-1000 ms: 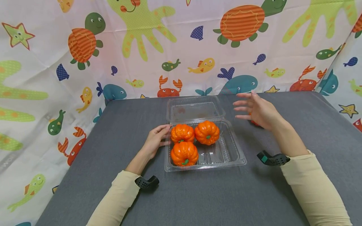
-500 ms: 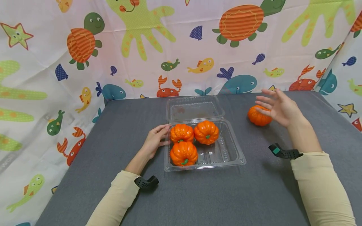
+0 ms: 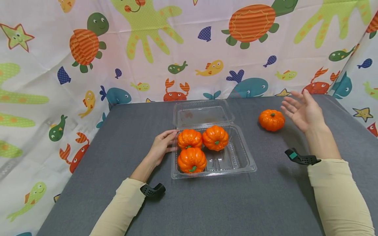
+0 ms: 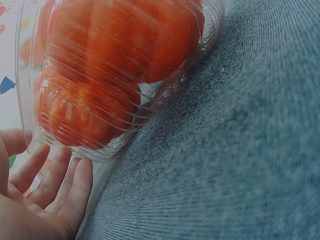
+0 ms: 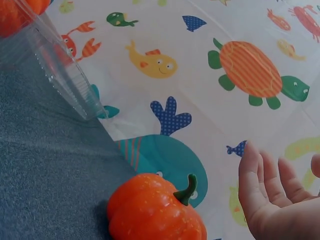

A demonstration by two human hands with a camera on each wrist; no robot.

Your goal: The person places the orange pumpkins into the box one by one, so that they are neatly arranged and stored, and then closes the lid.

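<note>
My left hand (image 3: 160,146) rests at the left side of a clear plastic clamshell container (image 3: 236,170). In the left wrist view its fingers (image 4: 52,177) touch the ribbed outer wall, only slightly bent. Inside the tray sit three small orange pumpkins: a back-left one (image 3: 190,139), a back-right one (image 3: 215,138) and a front one (image 3: 192,160). My right hand (image 3: 307,113) hovers with fingers spread loosely and nothing in it. Left of it, apart from the fingers, a fourth orange pumpkin (image 3: 271,120) with a green stem (image 5: 187,190) stands on the table.
The container's lid (image 3: 203,113) is folded back flat toward the rear of the grey cloth-covered table (image 3: 212,206). A white curtain (image 3: 195,42) printed with sea animals hangs behind and to both sides.
My right hand has moved right, away from the lone pumpkin, which it partly hid before and which now shows whole. The left hand and the container have stayed put.
</note>
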